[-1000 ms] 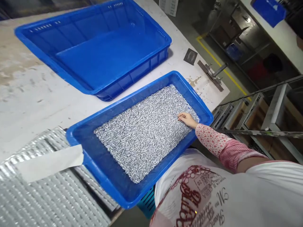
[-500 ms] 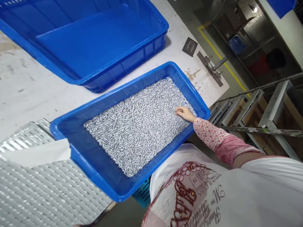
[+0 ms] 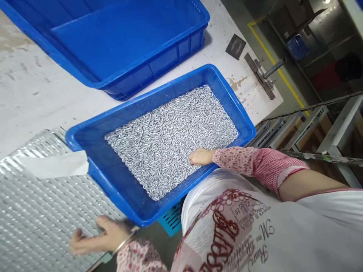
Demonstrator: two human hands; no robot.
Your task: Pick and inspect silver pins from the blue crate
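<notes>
A blue tray (image 3: 136,217) holds a wide layer of small silver pieces (image 3: 159,139). My right hand (image 3: 200,156) rests at the near side of this layer, its fingers curled together; whatever is inside them is hidden. At the lower left, my left hand (image 3: 98,236), slightly blurred, is over a ribbed silver sheet (image 3: 51,211) with thumb and fingers apart and nothing visible between them. A white paper strip (image 3: 56,165) lies across the sheet's upper part, against the tray's left end.
Behind the tray, a larger blue bin (image 3: 155,62) stands on the white table (image 3: 36,98). A dark square plate (image 3: 235,47) and a metal clamp (image 3: 262,75) are at the table's far right. Metal racks (image 3: 334,136) stand at right; a teal basket (image 3: 171,219) is below.
My right hand has moved left and nearer my body across the silver pieces. My left hand has come into view over the ribbed sheet. The whole view has shifted slightly.
</notes>
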